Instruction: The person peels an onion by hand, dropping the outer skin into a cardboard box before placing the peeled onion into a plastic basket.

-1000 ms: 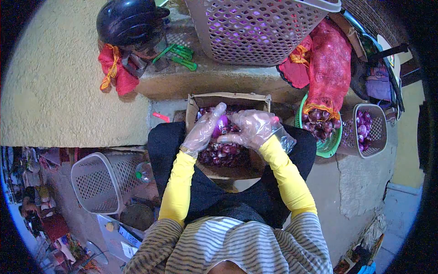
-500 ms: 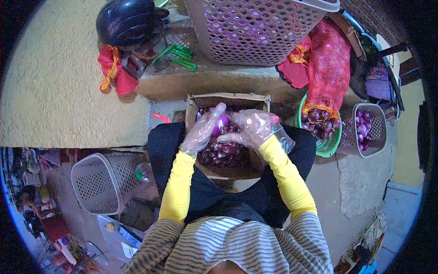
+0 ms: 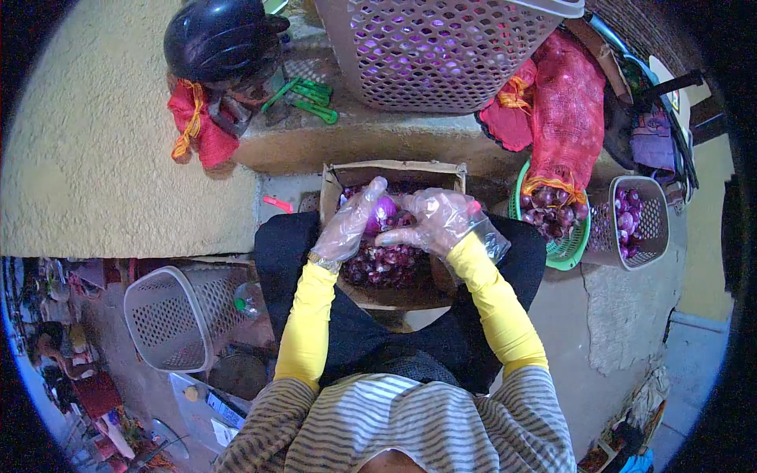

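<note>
Shallot (image 3: 384,210), purple and shiny, sits pinched between both gloved hands, above the cardboard box (image 3: 392,169) on the lap. Left hand (image 3: 351,225): fingers closed narrow on the shallot's left side, one fingertip sticking up past it. Right hand (image 3: 434,221): fingers curled in on its right side, thumb and forefinger at the bulb; can't tell if a small tool is in there too, the clear plastic glove blurs it. Both hands wear loose see-through gloves over yellow sleeves.

Under the fingers: box holds a heap of dark red peels (image 3: 386,264) and maybe more bulbs, hard to separate. Right of the right hand: green basket (image 3: 566,254) with unpeeled bulbs spilling from a red mesh sack (image 3: 568,110), then a grey basket (image 3: 651,229) with purple peeled ones just beyond. Ahead of the fingers: big grey basket (image 3: 441,47) on the ledge. Left of the left hand, lower: empty-looking grey basket (image 3: 169,315).

Doing the peel well, my read: keep the bulb steady with the left fingers, strip skin with the right fingertips only, stay over the box so scraps drop inside. Loose gloves look slippery, so grip firm, not squeezing.
</note>
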The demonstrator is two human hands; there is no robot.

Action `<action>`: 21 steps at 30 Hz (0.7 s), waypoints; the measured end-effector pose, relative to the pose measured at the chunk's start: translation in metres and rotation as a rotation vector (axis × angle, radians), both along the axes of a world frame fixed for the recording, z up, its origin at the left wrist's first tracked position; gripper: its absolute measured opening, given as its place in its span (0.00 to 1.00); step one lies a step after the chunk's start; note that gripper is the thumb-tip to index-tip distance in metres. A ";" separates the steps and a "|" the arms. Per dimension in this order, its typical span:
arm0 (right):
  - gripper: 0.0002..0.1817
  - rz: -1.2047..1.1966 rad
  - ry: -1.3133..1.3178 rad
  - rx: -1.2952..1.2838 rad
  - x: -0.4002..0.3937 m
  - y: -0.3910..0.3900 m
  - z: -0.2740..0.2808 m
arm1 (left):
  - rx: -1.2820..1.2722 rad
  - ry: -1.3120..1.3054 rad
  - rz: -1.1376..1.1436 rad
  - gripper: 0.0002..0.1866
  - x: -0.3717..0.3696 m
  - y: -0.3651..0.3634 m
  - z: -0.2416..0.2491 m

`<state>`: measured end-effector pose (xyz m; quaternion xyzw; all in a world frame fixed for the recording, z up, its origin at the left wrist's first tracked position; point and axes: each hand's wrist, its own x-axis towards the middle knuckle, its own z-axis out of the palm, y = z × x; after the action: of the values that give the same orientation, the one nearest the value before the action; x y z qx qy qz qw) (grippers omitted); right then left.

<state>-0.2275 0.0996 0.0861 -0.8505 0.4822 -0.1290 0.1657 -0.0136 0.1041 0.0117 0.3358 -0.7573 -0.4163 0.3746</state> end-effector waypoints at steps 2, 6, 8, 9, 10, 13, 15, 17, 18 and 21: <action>0.42 0.001 0.009 0.011 0.000 0.000 -0.002 | 0.120 0.080 0.053 0.26 -0.004 0.002 -0.006; 0.41 -0.006 0.013 0.066 0.000 -0.001 0.001 | -0.249 -0.040 0.125 0.24 -0.001 -0.002 -0.018; 0.41 -0.005 0.025 0.082 0.000 -0.001 0.000 | -0.123 0.001 0.080 0.25 0.000 0.000 -0.010; 0.41 -0.008 0.005 0.095 -0.001 -0.001 -0.002 | 0.003 0.043 0.036 0.28 0.000 0.001 -0.004; 0.40 -0.012 -0.015 0.107 -0.001 -0.001 -0.003 | 0.004 0.043 0.035 0.28 0.002 0.000 -0.006; 0.40 -0.006 -0.023 0.163 -0.001 -0.003 0.001 | -0.306 -0.152 0.077 0.32 0.006 -0.002 -0.019; 0.40 -0.001 -0.047 0.157 -0.001 -0.003 0.003 | -0.174 -0.075 0.021 0.31 0.007 -0.004 -0.028; 0.40 0.004 -0.070 0.152 -0.002 -0.003 0.003 | -0.121 -0.079 0.026 0.31 0.010 -0.004 -0.038; 0.40 0.005 -0.025 0.149 -0.002 -0.003 0.002 | -0.069 -0.083 0.031 0.30 0.009 -0.004 -0.034; 0.39 0.035 -0.008 0.149 -0.005 -0.004 0.000 | -0.315 -0.158 0.084 0.28 0.006 0.000 -0.017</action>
<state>-0.2323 0.0960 0.0863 -0.8435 0.4751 -0.0930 0.2326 -0.0079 0.1044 -0.0054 0.3361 -0.8256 -0.2488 0.3789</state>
